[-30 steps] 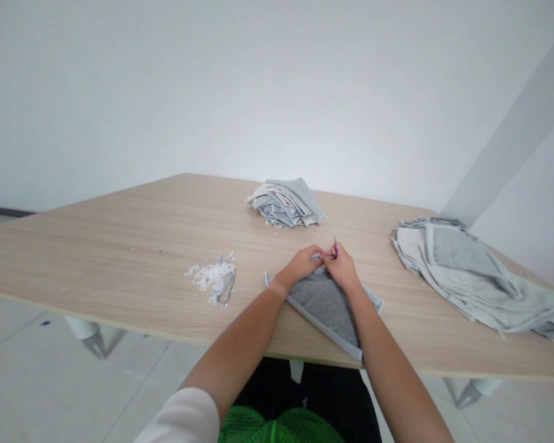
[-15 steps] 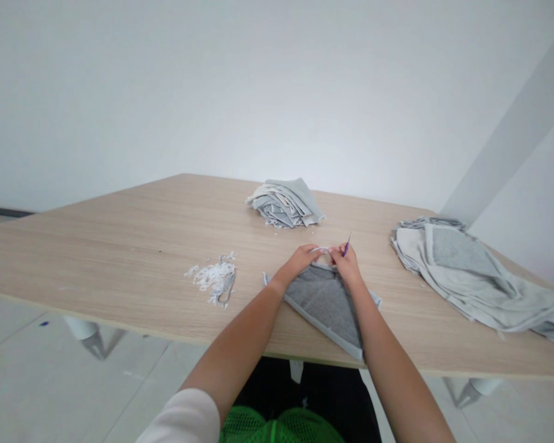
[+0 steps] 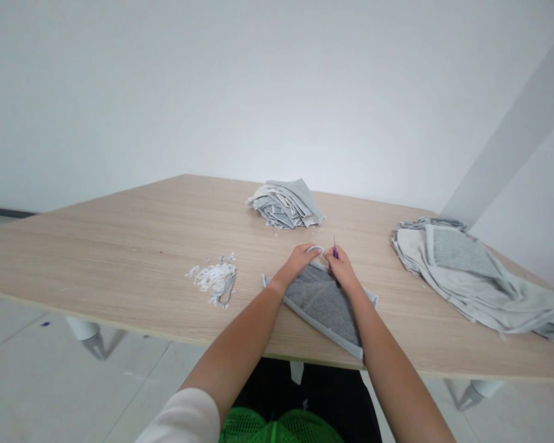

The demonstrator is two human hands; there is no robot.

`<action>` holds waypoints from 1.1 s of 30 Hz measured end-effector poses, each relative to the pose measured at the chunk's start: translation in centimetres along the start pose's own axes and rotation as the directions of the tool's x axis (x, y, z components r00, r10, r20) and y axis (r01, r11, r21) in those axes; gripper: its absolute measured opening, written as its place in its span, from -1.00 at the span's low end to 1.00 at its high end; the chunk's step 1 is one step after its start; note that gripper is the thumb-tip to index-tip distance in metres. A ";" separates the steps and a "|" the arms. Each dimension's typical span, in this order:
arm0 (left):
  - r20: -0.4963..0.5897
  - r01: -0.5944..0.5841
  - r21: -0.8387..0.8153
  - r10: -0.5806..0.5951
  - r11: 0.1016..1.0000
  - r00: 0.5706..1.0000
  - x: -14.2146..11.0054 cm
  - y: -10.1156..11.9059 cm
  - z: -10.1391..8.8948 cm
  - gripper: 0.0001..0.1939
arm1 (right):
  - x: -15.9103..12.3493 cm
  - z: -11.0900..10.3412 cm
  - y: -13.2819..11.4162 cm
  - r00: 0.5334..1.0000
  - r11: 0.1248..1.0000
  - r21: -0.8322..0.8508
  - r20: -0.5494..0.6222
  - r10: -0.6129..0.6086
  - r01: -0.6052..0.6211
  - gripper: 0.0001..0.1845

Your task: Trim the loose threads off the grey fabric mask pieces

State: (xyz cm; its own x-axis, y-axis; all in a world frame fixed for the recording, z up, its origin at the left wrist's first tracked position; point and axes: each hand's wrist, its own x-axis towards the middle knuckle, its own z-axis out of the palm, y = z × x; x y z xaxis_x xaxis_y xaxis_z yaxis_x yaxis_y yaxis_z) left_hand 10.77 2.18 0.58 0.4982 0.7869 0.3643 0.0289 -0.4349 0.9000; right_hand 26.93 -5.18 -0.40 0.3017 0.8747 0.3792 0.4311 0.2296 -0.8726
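A grey cloth with pale trim lies folded to a rough triangle at the table's front edge, under my forearms. At its far edge my left hand pinches the white trim, which curves up in a small loop. My right hand is closed around a slim purple-handled seam ripper, its thin metal tip pointing up and away. The right fingertips are close to the loop's end; whether they also touch it is too small to tell.
A pile of white and grey trim scraps lies to the left. Stacked folded cloths stand at the back middle. On the right, a larger heap of grey and beige cloths hangs toward the table's right edge.
My right hand has shifted slightly left, and the seam ripper has turned from slanting right to nearly upright. The white trim now forms a smaller loop at my left fingers.
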 end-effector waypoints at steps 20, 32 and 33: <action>0.113 0.016 0.060 -0.022 0.998 0.993 0.1 0.1 -0.5 -0.56 | 0.6 -0.4 0.1 0.996 0.990 -0.131 -0.084 0.035 -0.046 -0.59; 0.055 -0.023 0.054 0.020 0.998 0.998 0.0 0.7 -0.6 -0.61 | 0.3 -0.6 -0.6 0.998 0.998 -0.022 -0.015 0.055 -0.056 -0.59; 0.068 -0.026 0.053 0.022 0.998 0.997 0.0 0.7 -0.7 -0.60 | 0.3 -0.6 -0.4 0.999 0.998 -0.037 -0.021 0.043 -0.044 -0.59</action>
State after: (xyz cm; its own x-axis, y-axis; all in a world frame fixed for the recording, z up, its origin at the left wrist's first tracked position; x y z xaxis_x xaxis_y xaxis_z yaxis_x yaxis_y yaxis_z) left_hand 10.21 2.12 1.39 0.5563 0.7455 0.3670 0.0618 -0.4776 0.8764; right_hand 27.35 -5.23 0.28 0.3375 0.8749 0.3473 0.4484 0.1749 -0.8765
